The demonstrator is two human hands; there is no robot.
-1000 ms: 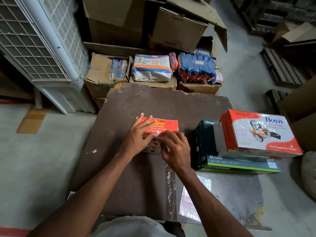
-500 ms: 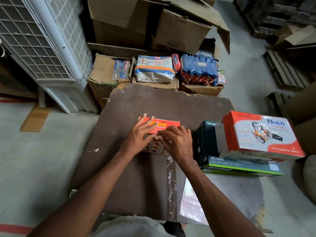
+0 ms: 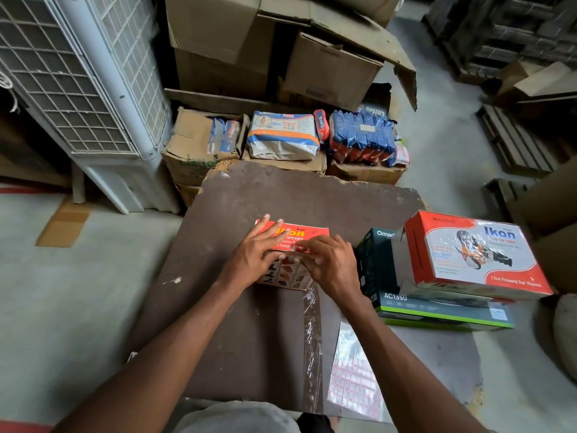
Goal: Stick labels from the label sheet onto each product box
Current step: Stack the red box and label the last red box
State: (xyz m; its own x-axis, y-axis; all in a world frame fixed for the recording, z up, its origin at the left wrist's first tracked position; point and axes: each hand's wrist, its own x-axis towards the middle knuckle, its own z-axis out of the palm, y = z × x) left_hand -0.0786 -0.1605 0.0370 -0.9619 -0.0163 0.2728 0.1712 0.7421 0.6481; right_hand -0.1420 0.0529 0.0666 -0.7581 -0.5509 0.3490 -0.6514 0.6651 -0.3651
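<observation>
small red cardboard box (image 3: 292, 237) mid brown surface (image 3: 249, 332), long axis left-right | left hand (image 3: 254, 256) flat, grip apart, steadying | right hand (image 3: 331, 265) grip pinched on label at box's near edge | label sheet (image 3: 354, 375) nearer right hand

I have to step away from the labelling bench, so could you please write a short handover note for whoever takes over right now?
Left hand: flat on the small red Ikon box, steadying it, holding nothing.
Right hand: fingers pressing at the box's front top edge; a label there is too small to confirm.
Label sheet: on the brown board, near edge, right of centre.
Waiting at right: large Ikon box stacked on the dark AC1350 box.
Done: at most this box.
Left: check it, then label the stacked boxes.
</observation>
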